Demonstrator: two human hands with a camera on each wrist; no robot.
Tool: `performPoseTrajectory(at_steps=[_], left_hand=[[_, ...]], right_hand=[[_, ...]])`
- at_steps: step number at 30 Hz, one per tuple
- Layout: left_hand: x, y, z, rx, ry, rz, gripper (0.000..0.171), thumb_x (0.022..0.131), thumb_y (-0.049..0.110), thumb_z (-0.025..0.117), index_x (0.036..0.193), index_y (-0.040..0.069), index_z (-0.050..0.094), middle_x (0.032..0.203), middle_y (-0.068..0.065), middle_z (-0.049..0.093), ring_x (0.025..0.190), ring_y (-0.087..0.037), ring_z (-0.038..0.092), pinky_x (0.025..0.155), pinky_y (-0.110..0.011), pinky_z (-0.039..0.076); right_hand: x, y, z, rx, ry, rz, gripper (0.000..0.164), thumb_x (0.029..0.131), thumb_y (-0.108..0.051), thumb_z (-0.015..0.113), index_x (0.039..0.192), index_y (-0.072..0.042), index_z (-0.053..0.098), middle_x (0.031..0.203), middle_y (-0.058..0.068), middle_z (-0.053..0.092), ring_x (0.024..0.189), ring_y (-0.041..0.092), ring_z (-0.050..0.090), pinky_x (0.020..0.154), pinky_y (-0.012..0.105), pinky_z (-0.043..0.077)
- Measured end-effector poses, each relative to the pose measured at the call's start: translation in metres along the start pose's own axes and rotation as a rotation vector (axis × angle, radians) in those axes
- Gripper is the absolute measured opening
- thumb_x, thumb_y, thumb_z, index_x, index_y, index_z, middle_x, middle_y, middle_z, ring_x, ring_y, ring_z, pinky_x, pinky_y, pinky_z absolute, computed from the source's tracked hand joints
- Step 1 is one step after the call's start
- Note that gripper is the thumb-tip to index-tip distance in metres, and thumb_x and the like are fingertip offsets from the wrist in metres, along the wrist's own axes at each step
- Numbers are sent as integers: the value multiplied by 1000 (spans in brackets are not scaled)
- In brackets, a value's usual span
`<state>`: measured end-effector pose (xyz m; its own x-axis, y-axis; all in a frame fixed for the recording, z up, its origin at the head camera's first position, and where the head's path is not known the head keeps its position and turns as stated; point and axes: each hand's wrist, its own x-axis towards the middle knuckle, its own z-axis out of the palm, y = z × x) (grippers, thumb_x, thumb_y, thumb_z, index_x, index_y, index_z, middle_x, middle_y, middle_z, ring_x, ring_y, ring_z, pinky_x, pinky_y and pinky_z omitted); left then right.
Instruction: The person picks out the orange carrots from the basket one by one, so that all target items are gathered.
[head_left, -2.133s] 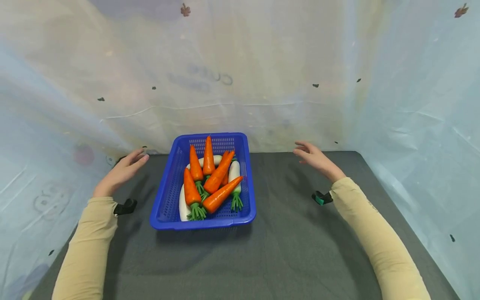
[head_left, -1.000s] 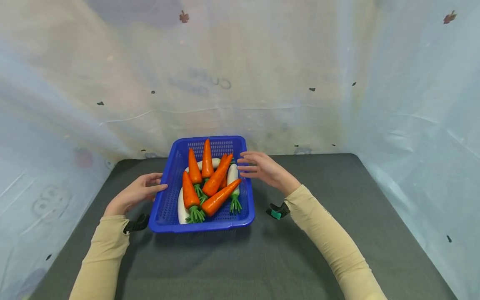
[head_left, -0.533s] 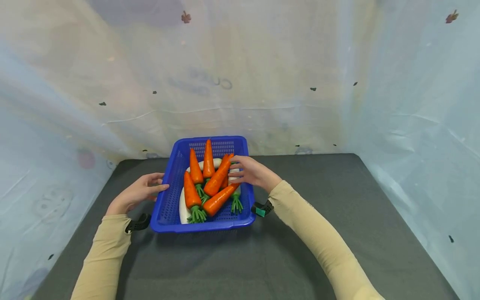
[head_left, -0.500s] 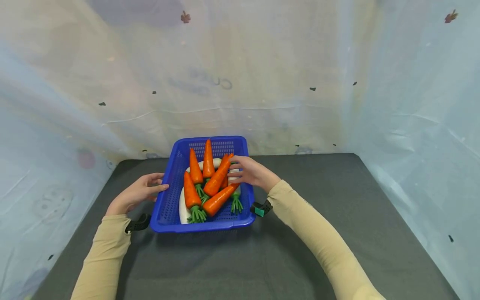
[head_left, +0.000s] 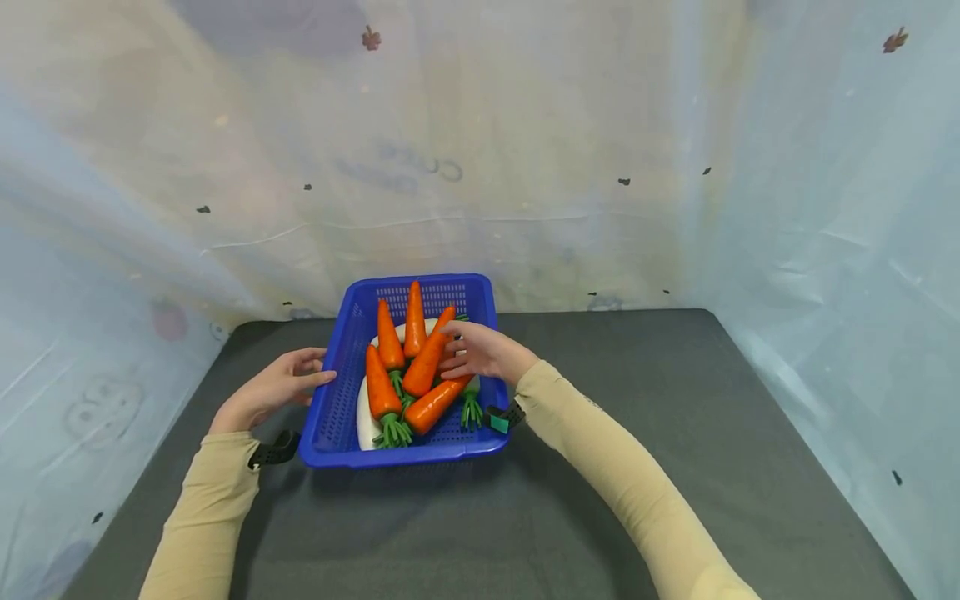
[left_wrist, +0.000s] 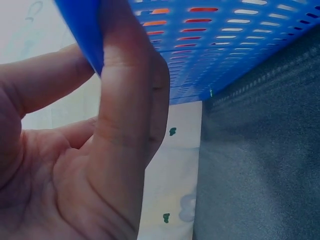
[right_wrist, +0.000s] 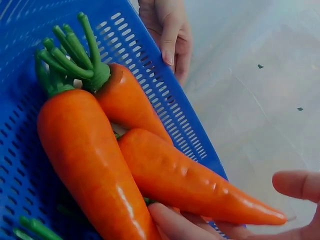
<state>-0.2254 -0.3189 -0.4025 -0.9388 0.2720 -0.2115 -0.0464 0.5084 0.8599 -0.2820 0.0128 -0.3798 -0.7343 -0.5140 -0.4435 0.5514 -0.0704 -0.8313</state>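
A blue perforated basket (head_left: 405, 457) holds several glossy orange carrots (head_left: 384, 387) with green stems and white radishes (head_left: 367, 418). My left hand (head_left: 273, 388) grips the basket's left rim, thumb on one side of the wall and fingers on the other, as the left wrist view shows closely. My right hand (head_left: 483, 350) reaches over the right side into the basket. Its fingers (right_wrist: 175, 225) reach along and under a carrot (right_wrist: 185, 182), while the thumb (right_wrist: 295, 185) stands apart from it. That hand hides most of the right-hand radish, leaving its green stems (head_left: 471, 412) visible.
A dark grey cloth-covered table (head_left: 600, 467) lies under the basket. Pale printed plastic sheeting (head_left: 525, 150) rises behind and on both sides, right behind the basket's far edge. Each wrist carries a black strap (head_left: 276, 448).
My left hand has come in from the left and taken hold of the basket's rim. The right hand has moved left from over the table into the basket, among the carrots.
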Motion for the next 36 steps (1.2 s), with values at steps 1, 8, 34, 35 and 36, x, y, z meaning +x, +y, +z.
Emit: performPoseTrajectory(at_steps=[1, 8, 34, 35, 36], left_hand=[[0, 0, 0, -3, 1, -3, 74, 94, 32, 63, 145, -5, 24, 111, -20, 54, 96, -29, 61, 81, -48, 51], [-1, 0, 0, -38, -1, -6, 70, 94, 30, 63, 144, -3, 28, 107, -20, 55, 93, -30, 62, 80, -47, 52], [10, 18, 5, -12, -15, -20, 69, 96, 27, 61, 145, -4, 24, 108, -22, 55, 91, -29, 63, 76, -45, 53], [10, 18, 6, -12, -15, -20, 69, 96, 27, 61, 145, -4, 24, 108, -22, 55, 91, -29, 63, 77, -45, 53], [9, 18, 6, -12, -17, -21, 69, 96, 27, 61, 145, -4, 24, 108, -22, 55, 92, -29, 63, 77, -45, 53]], right_hand=[[1, 1, 1, -9, -7, 6, 62, 98, -23, 50, 151, -12, 20, 152, 25, 19, 129, 49, 34, 101, 55, 34], [5, 5, 7, -104, -27, 10, 54, 98, -19, 53, 145, -5, 32, 145, 24, 30, 124, 46, 42, 101, 51, 36], [10, 3, 7, -189, -56, 33, 79, 91, 7, 59, 153, -9, 12, 140, 26, 39, 119, 42, 50, 98, 50, 39], [10, 3, 7, -189, -55, 31, 80, 91, 8, 59, 153, -9, 11, 139, 26, 40, 118, 42, 51, 98, 49, 40], [10, 4, 7, -193, -54, 30, 81, 90, 8, 59, 153, -9, 11, 138, 25, 41, 117, 41, 52, 98, 49, 40]])
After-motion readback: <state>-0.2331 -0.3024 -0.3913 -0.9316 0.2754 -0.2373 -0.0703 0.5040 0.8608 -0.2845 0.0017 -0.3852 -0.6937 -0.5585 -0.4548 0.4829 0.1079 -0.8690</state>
